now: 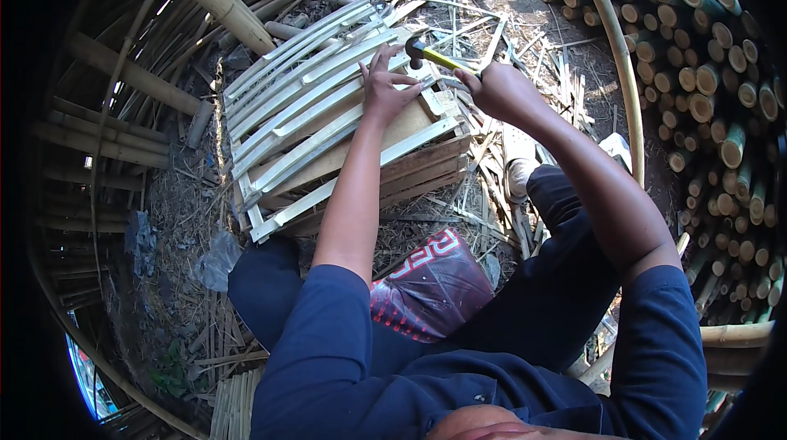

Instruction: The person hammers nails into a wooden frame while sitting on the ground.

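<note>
In front of me stands a crate of pale bamboo or wooden slats (299,124), its slatted face turned up and tilted. My left hand (385,87) rests at the right end of the slats. Its thumb and forefinger come together near a crosspiece while the other fingers spread over the slats; anything in the pinch is too small to make out. A hammer (441,59) with a dark head and yellow handle is gripped in my right hand (502,94). The hammer head hovers just beyond my left fingertips, over the crate's far right edge.
Cut bamboo poles (705,79) are stacked at the right, ends facing me. Split strips (492,46) litter the ground beyond the crate. A thick bamboo post (217,1) slants at the upper left. A clear plastic bag (217,261) lies left of my knee.
</note>
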The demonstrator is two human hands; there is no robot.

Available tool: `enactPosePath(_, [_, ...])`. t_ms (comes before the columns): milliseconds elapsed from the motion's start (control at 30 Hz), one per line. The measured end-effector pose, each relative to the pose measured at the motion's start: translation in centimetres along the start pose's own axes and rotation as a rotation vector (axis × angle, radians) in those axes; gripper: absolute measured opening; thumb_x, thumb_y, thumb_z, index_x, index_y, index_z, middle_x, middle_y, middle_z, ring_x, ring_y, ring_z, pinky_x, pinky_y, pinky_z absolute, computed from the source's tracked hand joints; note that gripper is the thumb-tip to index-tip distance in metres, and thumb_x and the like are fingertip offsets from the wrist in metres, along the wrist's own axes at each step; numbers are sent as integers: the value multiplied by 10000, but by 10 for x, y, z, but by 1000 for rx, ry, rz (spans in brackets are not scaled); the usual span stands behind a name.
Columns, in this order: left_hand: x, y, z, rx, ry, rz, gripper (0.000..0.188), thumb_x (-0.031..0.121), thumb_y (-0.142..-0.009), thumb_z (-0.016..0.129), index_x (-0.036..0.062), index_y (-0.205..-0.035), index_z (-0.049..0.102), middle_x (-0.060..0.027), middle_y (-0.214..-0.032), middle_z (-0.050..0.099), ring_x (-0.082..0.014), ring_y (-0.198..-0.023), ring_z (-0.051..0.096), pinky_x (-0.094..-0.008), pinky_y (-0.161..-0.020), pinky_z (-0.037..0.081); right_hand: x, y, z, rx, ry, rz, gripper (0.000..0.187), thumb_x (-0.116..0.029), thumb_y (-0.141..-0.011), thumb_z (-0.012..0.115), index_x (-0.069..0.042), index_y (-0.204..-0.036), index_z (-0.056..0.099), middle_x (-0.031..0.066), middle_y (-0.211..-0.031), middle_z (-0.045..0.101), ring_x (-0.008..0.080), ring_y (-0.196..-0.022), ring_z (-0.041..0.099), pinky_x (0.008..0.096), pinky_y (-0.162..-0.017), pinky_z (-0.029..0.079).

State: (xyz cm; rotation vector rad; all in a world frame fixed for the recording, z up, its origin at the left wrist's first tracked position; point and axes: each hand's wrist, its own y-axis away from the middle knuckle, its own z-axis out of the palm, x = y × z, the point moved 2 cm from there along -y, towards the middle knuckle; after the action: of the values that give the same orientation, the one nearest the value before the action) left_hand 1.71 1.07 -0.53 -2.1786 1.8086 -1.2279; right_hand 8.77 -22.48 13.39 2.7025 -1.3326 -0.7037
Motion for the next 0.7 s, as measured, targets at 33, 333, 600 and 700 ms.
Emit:
enactPosePath(33, [-2,1,0,7,3,-14,125,256,-721,909,217,-826,853,-17,-1524,523,-290,-1541,319,-684,-1246,4,1,-1,4,21,-4,-10,669,-569,-1054,483,25,-884,739,227,-823,727,395,-824,735,504,-765,571])
enactPosePath(333, [-4,-1,3,-15,4,3,127,213,-705,904,237,-818,850,-15,-1548,523,-284,-1551,304,-673,-1248,-7,5,3,8,-12,89,-14,614,-528,-1049,521,38,-951,740,241,-894,741,383,-880,744,488,-789,578])
enactPosePath(600, [8,-2,-1,-55,14,-16,149,232,-683,904,243,-821,848,-15,-1554,509,-283,-1560,284,-661,-1264,-11,12,-6,5,14,24,14,670,-550,-1057,498,37,-843,739,211,-781,725,367,-802,746,486,-757,576])
enactPosePath(700, [7,-1,-3,-66,11,-44,200,244,-644,938,242,-822,848,-2,-1555,505,-278,-1558,287,-665,-1264,-3,5,-1,10,-9,9,16,678,-564,-1055,495,31,-840,739,204,-784,727,367,-814,748,487,-768,578])
